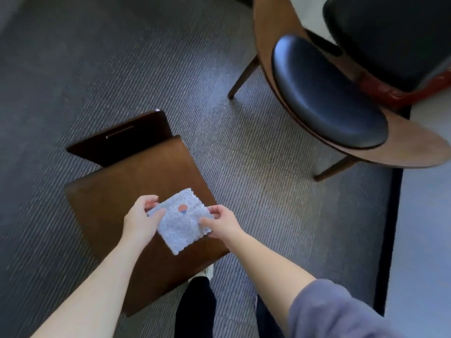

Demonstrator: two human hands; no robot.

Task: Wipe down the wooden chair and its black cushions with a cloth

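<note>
- Both hands are engaged: left hand (140,219) is pinching the left edge of the cloth (181,224) between thumb and fingers, and right hand (220,222) is pinching its right edge in the same way. Neither is free.
- I am holding the cloth, a pale knobbly square with a small orange mark (182,208), spread between the hands over a low dark wooden stand (117,191), close to my body.
- The wooden chair (268,57) is standing well apart, up and to my right on the carpet (73,69). Its nearer black cushion (327,93) and farther black cushion (390,32) are lying out of the cloth's reach.
- Step in hand, as I am judging it: readying the cloth, with no wiping begun.
- To do this well, I am advising folding the cloth into a firm pad that one hand can press flat, clean face outward, then stepping up to the chair rather than stretching for it.
- Not determinable: whether the cloth is damp or dry, whether it is touching the stand or hanging clear of it, and which cushion is seat and which is back.
- The frame edge is cutting off the farther cushion and the chair's right side.
- A red object (402,89) beside the chair is showing too blurred to identify.
- Some fingers (151,198) of both hands are lying hidden under the cloth.
</note>
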